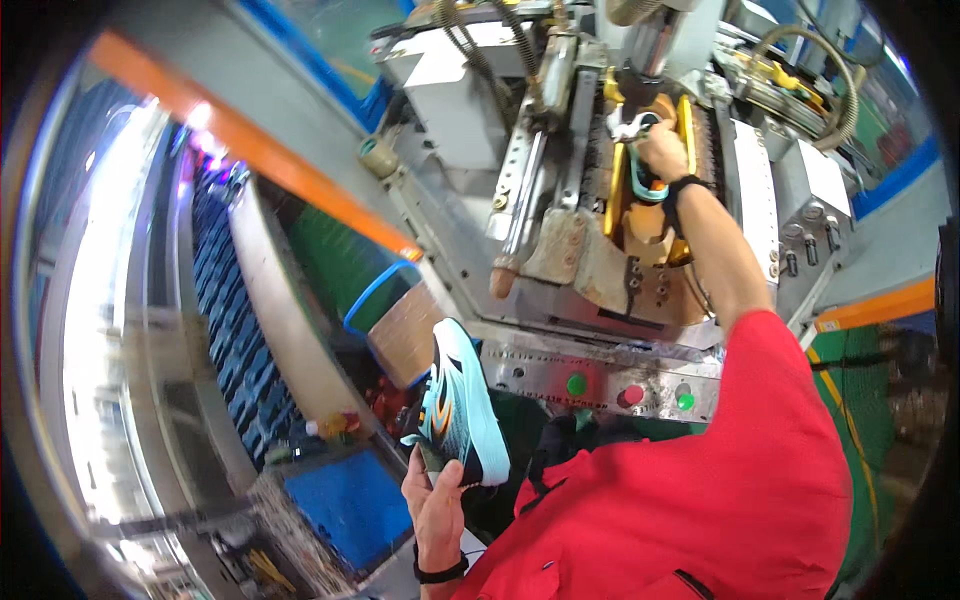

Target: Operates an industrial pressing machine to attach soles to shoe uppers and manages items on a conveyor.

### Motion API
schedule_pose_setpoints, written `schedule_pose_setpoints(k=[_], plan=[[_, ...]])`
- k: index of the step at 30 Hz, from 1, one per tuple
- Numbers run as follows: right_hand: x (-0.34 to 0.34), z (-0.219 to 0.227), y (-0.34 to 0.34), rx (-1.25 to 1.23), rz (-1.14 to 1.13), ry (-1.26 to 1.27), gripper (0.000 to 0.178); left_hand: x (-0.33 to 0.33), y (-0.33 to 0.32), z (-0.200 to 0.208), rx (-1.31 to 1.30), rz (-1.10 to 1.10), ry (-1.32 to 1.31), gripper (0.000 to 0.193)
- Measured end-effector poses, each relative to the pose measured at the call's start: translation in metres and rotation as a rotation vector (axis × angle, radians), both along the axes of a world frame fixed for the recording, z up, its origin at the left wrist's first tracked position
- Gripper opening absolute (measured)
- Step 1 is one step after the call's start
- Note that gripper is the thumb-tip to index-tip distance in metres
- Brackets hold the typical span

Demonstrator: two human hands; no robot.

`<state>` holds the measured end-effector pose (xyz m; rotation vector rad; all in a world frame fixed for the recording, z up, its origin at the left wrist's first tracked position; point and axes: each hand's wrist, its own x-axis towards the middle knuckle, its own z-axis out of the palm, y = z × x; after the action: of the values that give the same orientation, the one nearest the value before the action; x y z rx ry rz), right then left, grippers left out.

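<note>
Nearest, a finished turquoise-and-black running shoe with orange streaks (460, 405) was gripped at its heel by the left hand (432, 500), toe raised, below the panel of green and red round buttons (630, 392). Farther off, a second turquoise shoe part (640, 180) was pressed by the clenched right hand (662, 152) onto the yellow-sided metal press mould (650, 215). Square seating there was judged wise, fingers kept clear of the clamps.

The machine (600, 180) stands ahead of the person, with a row of push buttons (630, 392) along its near edge. The right hand (662, 152) reaches up into the machine's middle, on a shoe (640, 175) mounted there. The left hand (435, 500) holds a second shoe (462, 405) low and to the left, before the button row, with a bin (390, 320) just behind it.
</note>
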<state>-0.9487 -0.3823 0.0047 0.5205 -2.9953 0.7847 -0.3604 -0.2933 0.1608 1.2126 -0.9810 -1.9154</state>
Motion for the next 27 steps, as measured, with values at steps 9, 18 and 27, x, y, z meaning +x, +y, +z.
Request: schedule_pose_setpoints(k=[9, 18, 27], plan=[[0.320, 0.015, 0.124, -0.338, 1.030, 0.049, 0.015, 0.044, 0.079, -0.047, 0.137, 0.365, -0.047, 0.044], [0.360, -0.130, 0.125, -0.109, 1.303, 0.023, 0.021, 0.138, 0.183, -0.094, 0.313, 0.689, 0.015, 0.032], [0.489, 0.044, -0.026, -0.519, 1.625, -0.116, 0.020, 0.340, 0.263, -0.189, 0.376, 1.301, -0.044, 0.028]])
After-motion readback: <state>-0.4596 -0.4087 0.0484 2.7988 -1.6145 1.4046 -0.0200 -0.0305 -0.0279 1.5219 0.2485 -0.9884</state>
